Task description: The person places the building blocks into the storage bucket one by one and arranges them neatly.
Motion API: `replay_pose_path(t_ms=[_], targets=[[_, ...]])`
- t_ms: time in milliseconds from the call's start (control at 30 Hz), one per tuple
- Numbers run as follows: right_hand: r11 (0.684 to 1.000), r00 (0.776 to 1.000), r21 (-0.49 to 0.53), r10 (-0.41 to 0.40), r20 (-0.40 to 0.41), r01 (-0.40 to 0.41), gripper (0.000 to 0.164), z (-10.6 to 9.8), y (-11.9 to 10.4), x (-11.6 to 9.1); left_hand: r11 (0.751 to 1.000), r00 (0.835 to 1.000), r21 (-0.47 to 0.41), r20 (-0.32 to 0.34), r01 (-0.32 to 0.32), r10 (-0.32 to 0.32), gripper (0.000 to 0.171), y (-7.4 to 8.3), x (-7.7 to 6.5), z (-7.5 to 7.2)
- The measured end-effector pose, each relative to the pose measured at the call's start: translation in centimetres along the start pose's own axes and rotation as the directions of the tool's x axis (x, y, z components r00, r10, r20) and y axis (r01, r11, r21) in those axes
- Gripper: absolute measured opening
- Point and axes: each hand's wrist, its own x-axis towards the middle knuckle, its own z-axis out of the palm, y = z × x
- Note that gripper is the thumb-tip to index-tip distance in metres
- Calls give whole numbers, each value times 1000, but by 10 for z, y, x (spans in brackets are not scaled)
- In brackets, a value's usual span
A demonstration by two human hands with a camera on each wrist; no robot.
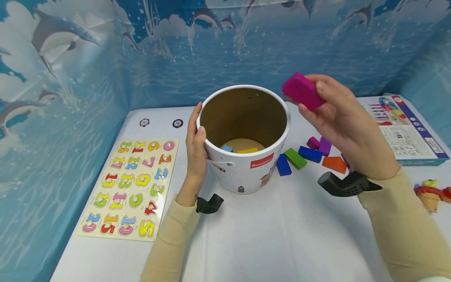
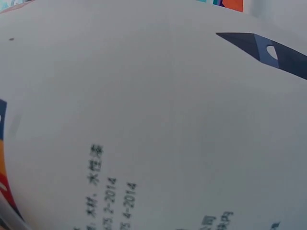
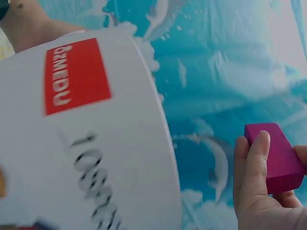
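Note:
A white bucket [image 1: 229,172] with a red label stands upright on the table. A yellow block [image 1: 248,150] and a light blue block [image 1: 227,148] lie on its floor. My left hand [image 1: 196,150] grips the bucket's left rim, thumb toward the front; the left wrist view shows only the printed bucket wall [image 2: 158,105]. Raised to the right of the rim, my right hand [image 1: 347,117] pinches a magenta block [image 1: 303,92] between thumb and fingers. The right wrist view shows the same magenta block [image 3: 278,158] in the fingers, apart from the bucket.
Right of the bucket lie a green block [image 1: 295,158], blue block [image 1: 310,154], orange block [image 1: 334,164] and several others. A number puzzle board [image 1: 141,188] is at left, with two round chips [image 1: 177,123] behind it. A flat box [image 1: 412,133] and a toy [image 1: 430,196] sit at right.

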Motion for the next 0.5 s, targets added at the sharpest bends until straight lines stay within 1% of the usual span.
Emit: replay_pose_path(t_ms=[33,67,100,133,167,200,267,333,367,433,500], targets=[[996,1000,-85,-1,13,2,32,11,1,8,1000,1000,1,0,-2,2,54,0,0,0],[981,1000,-195,3,30,2,29,21,3,16,1000,1000,2,0,-3,3,54,0,0,0],[956,999,-293,19,47,-4,25,29,6,25,1000,1000,3,1,-3,3,54,1,0,1],[916,997,-401,40,63,-12,23,35,11,36,1000,1000,7,0,-2,2,54,1,0,0],[866,995,-500,74,71,-29,21,39,17,45,1000,1000,10,0,0,0,54,1,0,0],[803,990,-594,118,74,-51,22,42,22,53,1000,1000,15,0,3,-3,54,1,0,0],[649,976,-757,204,78,-75,23,45,33,67,1000,1000,21,2,9,-10,54,1,0,0],[507,957,-857,281,70,-86,23,45,41,78,1000,1000,27,4,12,-13,54,1,0,-1],[435,943,-898,323,79,-73,22,44,44,82,1000,1000,28,6,14,-14,54,1,0,-1],[317,908,-948,401,118,-17,20,43,48,86,999,1000,37,5,16,-16,54,1,1,-1],[217,864,-975,481,151,49,17,43,51,88,999,1000,51,3,16,-16,54,2,1,-1]])
